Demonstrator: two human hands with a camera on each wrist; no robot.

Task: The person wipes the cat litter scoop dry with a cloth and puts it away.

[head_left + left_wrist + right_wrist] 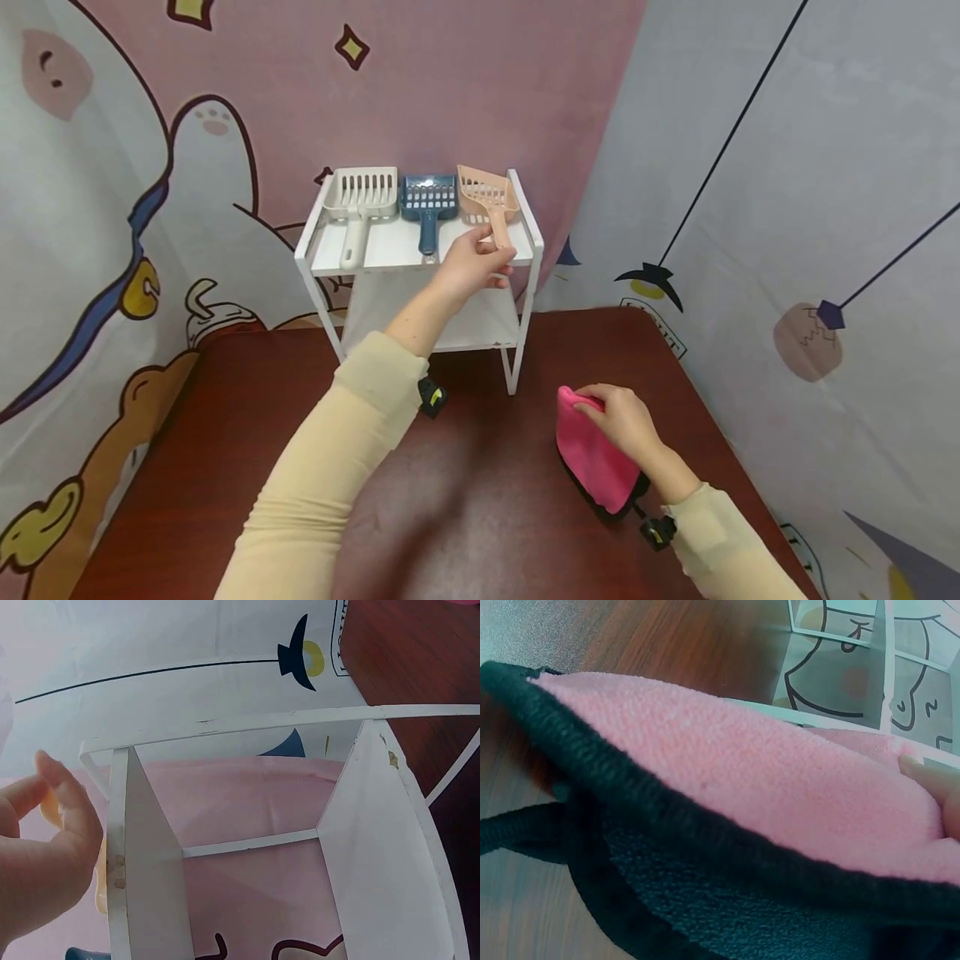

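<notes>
1. Your right hand (622, 421) lies nearest you, low on the brown table (225, 433), with its fingers curled round the upper edge of the pink and black cloth (596, 458).
2. Pink fleece faces up on that cloth, a black backing shows round its rim, and a black loop hangs off one end.
3. Your left hand (472, 262) is up at the white rack (525, 225), with the peach scoop (487, 200) pinched by its handle between thumb and fingers.
4. My judgement: all three scoops lie in a row on the top shelf, so the peach one is either just placed or about to be lifted; which, you cannot tell.
5. Beside it lie the blue scoop (429, 204) and the white scoop (363, 204), both untouched.
</notes>
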